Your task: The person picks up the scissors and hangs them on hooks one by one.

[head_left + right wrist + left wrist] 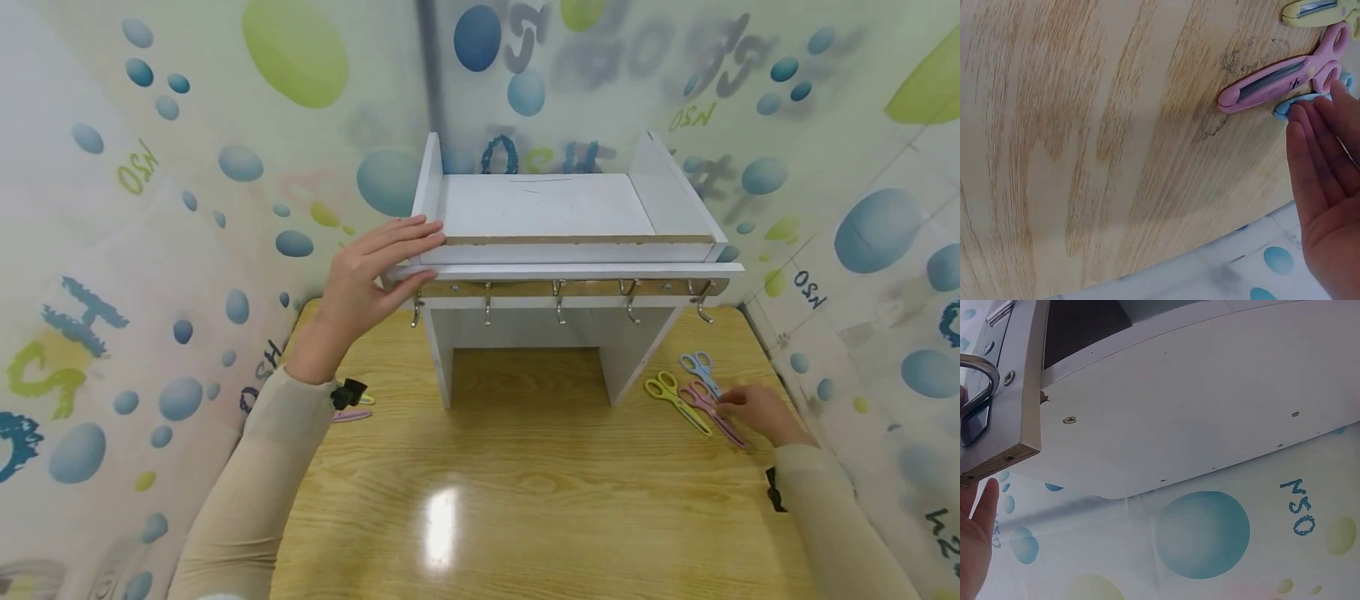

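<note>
My left hand (363,271) rests at the left end of the white shelf unit (570,271), its fingers laid over the front board and the thumb lower, by the hook rail. The left wrist view shows the board's end (1007,464) with fingertips beside it. At the right, my right hand (761,412) is low over the table, its fingertips at the blade end of the blue scissors (697,364). In the right wrist view its fingers look mostly straight and partly cover the blue scissors (1300,101). Pink scissors (1272,81) and yellow scissors (675,400) lie alongside.
A metal rail (525,288) with several hooks (558,302) runs along the shelf's front. Pink and yellow pieces, perhaps more scissors (351,415), lie by the left forearm. Patterned walls (885,350) enclose the wooden table (540,475) at the back and sides.
</note>
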Demonstrator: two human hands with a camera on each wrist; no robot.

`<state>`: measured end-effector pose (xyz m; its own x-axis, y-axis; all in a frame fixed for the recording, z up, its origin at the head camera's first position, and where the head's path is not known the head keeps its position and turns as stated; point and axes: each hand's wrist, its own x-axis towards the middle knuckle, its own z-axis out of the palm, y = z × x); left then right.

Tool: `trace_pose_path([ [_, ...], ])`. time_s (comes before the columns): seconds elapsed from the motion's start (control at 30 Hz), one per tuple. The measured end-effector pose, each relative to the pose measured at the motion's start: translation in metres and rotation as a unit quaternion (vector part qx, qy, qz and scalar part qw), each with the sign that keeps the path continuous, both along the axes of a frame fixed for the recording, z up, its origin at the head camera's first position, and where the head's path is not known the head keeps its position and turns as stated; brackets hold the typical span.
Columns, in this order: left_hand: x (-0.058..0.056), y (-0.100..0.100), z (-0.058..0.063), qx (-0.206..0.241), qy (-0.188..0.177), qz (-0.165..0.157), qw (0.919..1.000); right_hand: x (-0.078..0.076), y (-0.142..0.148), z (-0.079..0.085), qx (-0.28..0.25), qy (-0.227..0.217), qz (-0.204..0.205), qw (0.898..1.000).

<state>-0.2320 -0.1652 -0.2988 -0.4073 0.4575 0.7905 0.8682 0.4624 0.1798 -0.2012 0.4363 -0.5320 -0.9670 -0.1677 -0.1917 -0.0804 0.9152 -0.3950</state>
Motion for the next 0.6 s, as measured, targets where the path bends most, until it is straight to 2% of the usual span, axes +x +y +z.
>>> trace_pose_path([
  [0.27,0.0007,0.0007,-0.0006,0.0,0.0,0.001,1.0,0.0049,0.002,0.0018,0.002,0.005,-0.011,1.0],
  [0.5,0.0008,0.0012,-0.0015,0.011,0.0,0.0,0.9999,0.0052,0.0041,0.007,0.013,-0.044,-0.008,0.999],
  [0.6,0.0001,0.0011,-0.0017,0.011,-0.004,0.001,0.9999,0.0042,0.0063,0.0045,0.013,-0.051,-0.008,0.999],
])
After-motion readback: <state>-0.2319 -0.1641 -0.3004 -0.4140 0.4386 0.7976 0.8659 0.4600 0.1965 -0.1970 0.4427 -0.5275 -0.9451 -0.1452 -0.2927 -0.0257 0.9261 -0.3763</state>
